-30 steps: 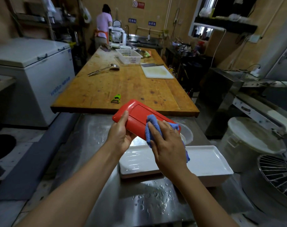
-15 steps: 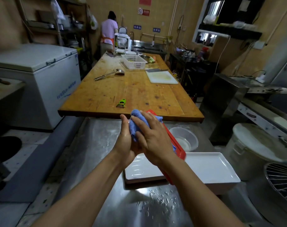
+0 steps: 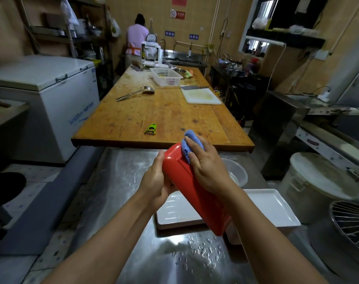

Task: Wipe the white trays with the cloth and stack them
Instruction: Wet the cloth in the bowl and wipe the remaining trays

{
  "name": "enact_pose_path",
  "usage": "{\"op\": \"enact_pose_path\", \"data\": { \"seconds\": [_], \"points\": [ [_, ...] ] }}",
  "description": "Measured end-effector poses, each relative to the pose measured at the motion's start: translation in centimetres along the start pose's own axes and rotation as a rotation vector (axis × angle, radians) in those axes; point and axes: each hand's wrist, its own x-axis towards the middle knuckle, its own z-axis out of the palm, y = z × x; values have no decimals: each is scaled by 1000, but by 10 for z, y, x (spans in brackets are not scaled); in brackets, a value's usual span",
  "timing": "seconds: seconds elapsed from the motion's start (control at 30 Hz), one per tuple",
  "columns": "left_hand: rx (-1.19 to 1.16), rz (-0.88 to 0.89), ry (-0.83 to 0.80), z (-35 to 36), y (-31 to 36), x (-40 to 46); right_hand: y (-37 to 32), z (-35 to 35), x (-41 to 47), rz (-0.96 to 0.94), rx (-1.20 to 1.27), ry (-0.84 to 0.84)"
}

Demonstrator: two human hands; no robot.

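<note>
I hold a tray with a red underside tilted on edge above the steel counter, its red back facing me. My left hand grips its left edge, thumb up the side. My right hand presses a bunched blue cloth against the tray's far upper end, fingers curled over the cloth. Below, a stack of white trays lies flat on the counter, and a deeper white tray lies to its right.
The wet steel counter meets a long wooden table with a green peeler, a ladle, a basket and a cutting board. A clear bowl sits behind the trays. A white bucket and a wire guard stand at the right. A person works at the far sink.
The tray has turned so its red back faces me again, and my right hand slid the cloth up to its far end. The camera view rose slightly.
</note>
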Motion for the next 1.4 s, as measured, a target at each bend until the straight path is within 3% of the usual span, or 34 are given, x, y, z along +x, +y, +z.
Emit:
{"op": "enact_pose_path", "data": {
  "seconds": [0.27,0.5,0.67,0.87,0.93,1.07,1.13,1.27,1.4],
  "points": [
    [-118,56,137,-2,6,7,34,-4,-42,23,-56,-29],
    [-95,84,133,15,0,0,67,6,-74,224,120,259],
    [46,108,-14,26,-4,-4,89,2,-83,360,188,411],
    [331,223,-212,50,1,-16,119,-12,-93,613,85,421],
    [563,345,-271,61,2,-21,124,-22,-95,689,149,450],
    [1229,892,-623,82,-12,-33,122,-54,-100,788,863,400],
    [1444,1127,-802,87,-27,-34,125,-71,-105,753,1003,284],
    [1659,1315,-1064,89,-50,-24,136,-94,-123,830,930,24],
    [1684,1376,-1152,94,-59,-9,152,-97,-147,932,746,23]
  ]
}}
